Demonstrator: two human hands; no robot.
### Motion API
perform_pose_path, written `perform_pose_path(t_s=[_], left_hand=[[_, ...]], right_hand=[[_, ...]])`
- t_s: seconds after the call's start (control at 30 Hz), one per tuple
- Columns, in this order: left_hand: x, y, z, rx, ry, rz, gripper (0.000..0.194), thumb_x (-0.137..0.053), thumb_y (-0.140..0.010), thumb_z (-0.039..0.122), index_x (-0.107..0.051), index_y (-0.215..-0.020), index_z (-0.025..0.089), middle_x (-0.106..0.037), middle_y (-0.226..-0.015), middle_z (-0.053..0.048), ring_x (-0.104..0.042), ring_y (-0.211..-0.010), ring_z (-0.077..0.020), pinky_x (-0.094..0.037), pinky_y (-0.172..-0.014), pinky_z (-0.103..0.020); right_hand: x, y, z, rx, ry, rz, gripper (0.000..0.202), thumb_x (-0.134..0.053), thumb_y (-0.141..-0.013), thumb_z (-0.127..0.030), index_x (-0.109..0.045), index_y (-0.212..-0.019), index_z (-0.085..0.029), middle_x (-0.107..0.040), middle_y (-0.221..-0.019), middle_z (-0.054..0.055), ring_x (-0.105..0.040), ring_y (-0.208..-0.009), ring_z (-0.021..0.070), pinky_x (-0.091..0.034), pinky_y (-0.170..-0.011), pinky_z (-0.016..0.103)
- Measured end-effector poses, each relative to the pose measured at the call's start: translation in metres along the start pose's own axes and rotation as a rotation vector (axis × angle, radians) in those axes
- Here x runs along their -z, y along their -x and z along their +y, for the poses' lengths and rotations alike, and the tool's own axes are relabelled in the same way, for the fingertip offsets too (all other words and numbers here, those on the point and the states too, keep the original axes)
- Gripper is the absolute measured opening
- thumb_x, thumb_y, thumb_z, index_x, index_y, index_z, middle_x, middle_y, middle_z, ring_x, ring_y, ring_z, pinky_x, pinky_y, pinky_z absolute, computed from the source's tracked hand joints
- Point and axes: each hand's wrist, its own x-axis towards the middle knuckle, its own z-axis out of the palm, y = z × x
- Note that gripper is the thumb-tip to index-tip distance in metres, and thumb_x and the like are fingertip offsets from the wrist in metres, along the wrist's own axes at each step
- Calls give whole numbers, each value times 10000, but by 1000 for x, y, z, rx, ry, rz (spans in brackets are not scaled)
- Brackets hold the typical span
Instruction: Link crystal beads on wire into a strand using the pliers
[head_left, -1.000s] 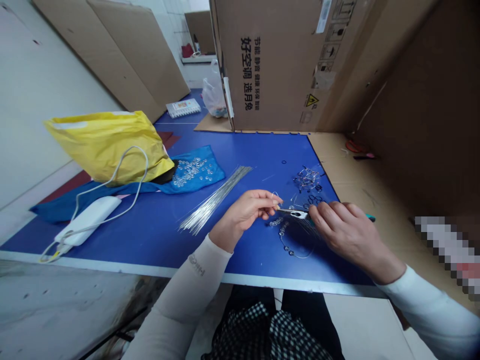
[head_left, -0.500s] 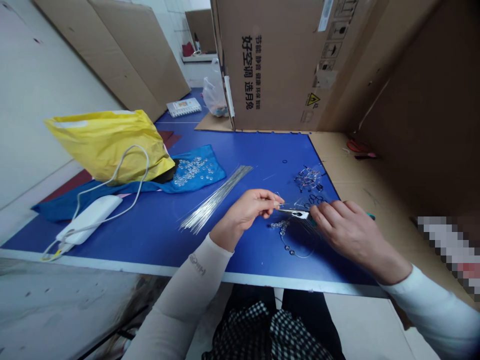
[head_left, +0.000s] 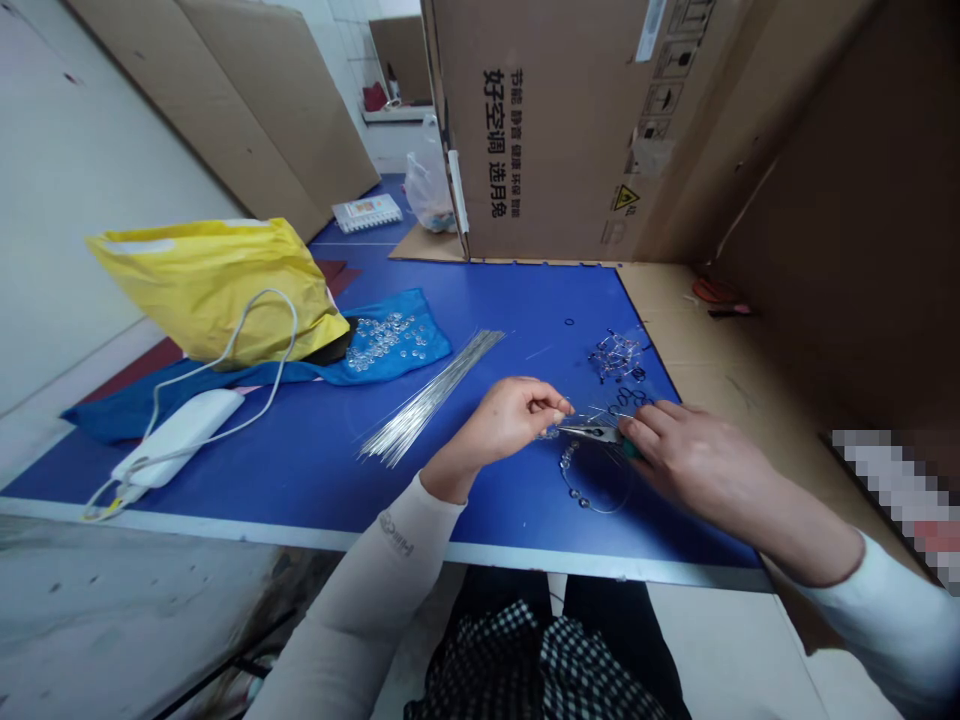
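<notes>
My right hand (head_left: 690,450) is closed round the green handle of a pair of needle-nose pliers (head_left: 598,433), whose jaws point left. At their tip, my left hand (head_left: 525,415) pinches a thin wire between thumb and fingers; the fine end is hard to make out. Just below the pliers lies a curved wire with clear beads (head_left: 576,494) on it. Beyond my right hand sit several black rings (head_left: 631,398) and a small tangled pile of beaded wire pieces (head_left: 618,357).
A bundle of straight wires (head_left: 435,400) lies left of my hands. Clear beads (head_left: 386,338) rest on blue cloth by a yellow bag (head_left: 225,290). A white power strip (head_left: 180,437) with its cord is at the left. A cardboard box (head_left: 555,130) stands behind; red-handled scissors (head_left: 718,292) lie right.
My right hand has turned and shifted slightly toward me, still on the pliers. My left fingers have curled in and moved a little at the plier tip.
</notes>
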Motion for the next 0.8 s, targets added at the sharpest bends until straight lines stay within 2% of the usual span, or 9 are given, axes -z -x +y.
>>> perform_pose_path(t_s=[0.13,0.27,0.4,0.5,0.57,0.67,0.8], left_hand=[[1,1,6,-144,-237,-32,184,-594,-837,111,-758,-865,189,-703,-864,-62,-615,-752,-154,-458,-688,-278],[2,2,12,-207,-287,-84,212,-586,-841,89,-766,-866,197,-701,-832,-56,-626,-790,-167,-458,-741,-292],[4,2,12,-104,-130,-58,177,-608,-832,124,-764,-882,190,-709,-894,-63,-607,-702,-136,-460,-647,-261],[5,1,8,-7,37,-28,163,-620,-831,169,-752,-928,173,-717,-939,-75,-561,-608,-103,-441,-563,-245],[5,0,5,15,100,-15,169,-624,-829,185,-744,-946,163,-714,-907,-77,-546,-598,-99,-429,-543,-239],[4,0,4,37,136,-20,197,-638,-817,193,-725,-988,150,-686,-800,-58,-549,-611,-107,-434,-550,-237],[-2,1,9,64,137,-37,192,-664,-786,186,-676,-973,141,-650,-744,-28,-559,-607,-108,-458,-565,-237]], right_hand=[[-2,2,0,-6,-116,-50,59,-575,-874,-241,-580,-902,-189,-629,-834,48,-561,-720,196,-363,-639,322],[-5,5,-1,-29,-227,-63,93,-553,-908,-283,-594,-915,-200,-639,-824,36,-577,-684,170,-381,-619,304],[-3,6,-1,-96,-299,-48,149,-542,-926,-327,-618,-939,-200,-638,-803,38,-584,-667,167,-407,-609,299],[3,9,0,-158,-369,-50,183,-522,-937,-338,-620,-1007,-199,-648,-861,60,-610,-730,184,-454,-648,309],[7,10,0,-191,-458,-4,180,-508,-939,-305,-614,-1039,-199,-661,-913,73,-630,-782,190,-483,-686,312],[12,7,-2,-297,-633,145,159,-524,-919,-273,-616,-1029,-204,-690,-934,73,-655,-802,189,-507,-694,302],[17,-15,-10,-486,-792,302,145,-596,-862,-289,-644,-979,-218,-724,-914,50,-676,-794,205,-513,-695,316]])
